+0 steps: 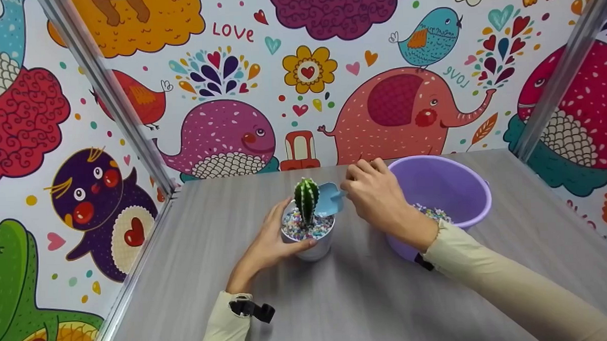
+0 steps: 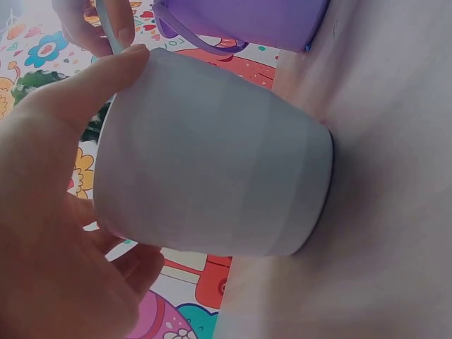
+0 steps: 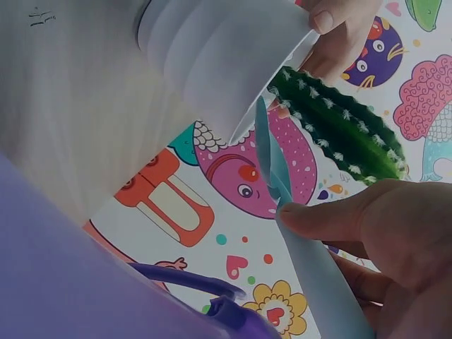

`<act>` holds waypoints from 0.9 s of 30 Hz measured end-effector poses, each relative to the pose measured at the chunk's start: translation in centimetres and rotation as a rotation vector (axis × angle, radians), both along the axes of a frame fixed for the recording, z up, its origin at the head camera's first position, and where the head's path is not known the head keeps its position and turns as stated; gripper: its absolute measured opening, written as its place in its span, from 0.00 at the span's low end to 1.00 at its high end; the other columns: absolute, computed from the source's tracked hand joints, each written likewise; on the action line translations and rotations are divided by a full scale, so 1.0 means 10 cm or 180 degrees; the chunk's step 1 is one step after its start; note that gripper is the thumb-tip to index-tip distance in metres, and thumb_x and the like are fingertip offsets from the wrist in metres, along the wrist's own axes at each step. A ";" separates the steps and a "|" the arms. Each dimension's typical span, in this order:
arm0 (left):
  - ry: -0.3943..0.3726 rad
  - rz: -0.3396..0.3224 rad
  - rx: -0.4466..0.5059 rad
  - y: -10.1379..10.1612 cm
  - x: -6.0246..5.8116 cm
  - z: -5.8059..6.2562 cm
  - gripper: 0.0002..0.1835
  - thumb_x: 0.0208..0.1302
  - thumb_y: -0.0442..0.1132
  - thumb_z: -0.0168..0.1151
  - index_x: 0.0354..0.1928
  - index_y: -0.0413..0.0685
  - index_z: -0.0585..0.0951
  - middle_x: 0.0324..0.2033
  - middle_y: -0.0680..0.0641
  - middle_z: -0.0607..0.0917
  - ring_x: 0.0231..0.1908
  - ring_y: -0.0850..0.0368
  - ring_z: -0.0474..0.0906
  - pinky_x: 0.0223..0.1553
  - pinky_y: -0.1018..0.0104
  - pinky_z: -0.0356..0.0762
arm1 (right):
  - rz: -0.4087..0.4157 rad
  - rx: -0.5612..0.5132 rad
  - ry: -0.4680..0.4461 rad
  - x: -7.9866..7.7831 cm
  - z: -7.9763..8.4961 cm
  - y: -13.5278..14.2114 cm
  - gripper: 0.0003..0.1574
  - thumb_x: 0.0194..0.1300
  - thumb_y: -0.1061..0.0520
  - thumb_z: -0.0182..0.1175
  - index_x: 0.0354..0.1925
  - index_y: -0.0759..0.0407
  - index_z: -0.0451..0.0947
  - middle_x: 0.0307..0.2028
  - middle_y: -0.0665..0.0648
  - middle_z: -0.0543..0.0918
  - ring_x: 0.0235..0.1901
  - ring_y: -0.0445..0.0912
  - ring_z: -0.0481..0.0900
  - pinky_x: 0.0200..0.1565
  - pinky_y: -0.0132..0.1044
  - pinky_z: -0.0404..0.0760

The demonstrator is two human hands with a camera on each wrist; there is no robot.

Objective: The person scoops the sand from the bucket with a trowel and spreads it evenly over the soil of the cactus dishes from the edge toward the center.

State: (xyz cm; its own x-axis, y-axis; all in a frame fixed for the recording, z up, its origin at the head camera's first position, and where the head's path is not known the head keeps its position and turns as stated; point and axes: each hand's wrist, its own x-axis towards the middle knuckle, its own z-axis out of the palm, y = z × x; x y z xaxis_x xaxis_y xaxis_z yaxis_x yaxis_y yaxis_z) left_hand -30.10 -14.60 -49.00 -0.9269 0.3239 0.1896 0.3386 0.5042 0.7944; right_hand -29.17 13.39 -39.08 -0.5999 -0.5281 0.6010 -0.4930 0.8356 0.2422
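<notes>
A white pot (image 1: 314,248) stands on the table, filled with multicoloured pebbles (image 1: 298,227), a green cactus (image 1: 307,198) upright in it. My left hand (image 1: 273,239) grips the pot by its rim, thumb at the near side and fingers round the left and far side. With my right hand (image 1: 377,195) I hold a light blue toy shovel (image 3: 311,275) by its handle. Its blade (image 1: 330,200) lies at the pot's right rim, beside the cactus, tilted over the pebbles. In the left wrist view the pot (image 2: 212,155) hides most of the cactus.
Right of the pot stands a purple bucket (image 1: 450,185), with more pebbles (image 1: 433,213) inside; my right forearm passes over its near left side. Behind the table (image 1: 195,265) rises a cartoon-printed wall (image 1: 288,19), with another on the left.
</notes>
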 end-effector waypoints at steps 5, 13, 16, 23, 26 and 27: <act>0.0049 -0.0025 0.0041 0.00 0.00 0.01 0.66 0.49 0.65 0.84 0.86 0.54 0.58 0.82 0.46 0.63 0.80 0.39 0.62 0.79 0.31 0.61 | -0.0025 0.0030 0.0064 0.02 0.01 0.00 0.08 0.65 0.65 0.72 0.40 0.55 0.94 0.40 0.56 0.88 0.44 0.54 0.79 0.47 0.48 0.74; 0.0043 -0.0010 0.0016 0.00 0.01 0.00 0.66 0.50 0.65 0.84 0.86 0.56 0.57 0.83 0.46 0.62 0.81 0.41 0.61 0.79 0.30 0.61 | -0.0110 -0.0018 0.0015 0.04 0.02 0.04 0.06 0.65 0.62 0.75 0.41 0.54 0.94 0.41 0.57 0.88 0.44 0.55 0.79 0.47 0.49 0.74; 0.0041 -0.0010 0.0028 -0.01 0.01 0.00 0.66 0.50 0.65 0.84 0.86 0.57 0.57 0.83 0.46 0.62 0.81 0.42 0.61 0.79 0.31 0.61 | -0.0184 -0.0082 0.0032 -0.01 0.00 0.05 0.07 0.64 0.60 0.77 0.42 0.55 0.94 0.41 0.57 0.88 0.44 0.54 0.80 0.47 0.49 0.74; -0.0001 -0.0014 0.0028 -0.01 0.00 -0.02 0.67 0.49 0.66 0.84 0.86 0.60 0.56 0.83 0.48 0.61 0.81 0.44 0.61 0.80 0.33 0.62 | -0.0205 -0.0152 0.0226 -0.15 -0.11 0.01 0.07 0.69 0.63 0.71 0.44 0.57 0.93 0.39 0.57 0.85 0.44 0.54 0.78 0.48 0.48 0.73; -0.0017 -0.0020 0.0038 0.00 0.00 -0.02 0.67 0.49 0.66 0.85 0.86 0.59 0.56 0.83 0.47 0.61 0.81 0.43 0.62 0.80 0.33 0.62 | -0.0148 -0.0088 0.0405 -0.19 -0.16 -0.01 0.09 0.70 0.65 0.67 0.44 0.58 0.92 0.39 0.57 0.84 0.44 0.53 0.78 0.49 0.47 0.74; -0.0018 -0.0022 0.0041 0.00 0.00 -0.02 0.67 0.49 0.66 0.85 0.86 0.58 0.56 0.83 0.47 0.61 0.81 0.43 0.61 0.80 0.33 0.62 | -0.0133 -0.0058 0.0473 -0.20 -0.17 -0.02 0.09 0.70 0.66 0.67 0.44 0.58 0.92 0.40 0.57 0.84 0.44 0.53 0.78 0.49 0.47 0.74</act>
State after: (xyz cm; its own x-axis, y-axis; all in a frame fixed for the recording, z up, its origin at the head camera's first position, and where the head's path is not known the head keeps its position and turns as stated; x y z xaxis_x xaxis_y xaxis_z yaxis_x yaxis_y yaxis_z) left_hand -30.08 -14.59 -49.18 -0.9258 0.3277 0.1886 0.3375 0.4915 0.8028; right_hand -31.20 13.22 -40.74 -0.5249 -0.4928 0.6940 -0.4178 0.8595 0.2944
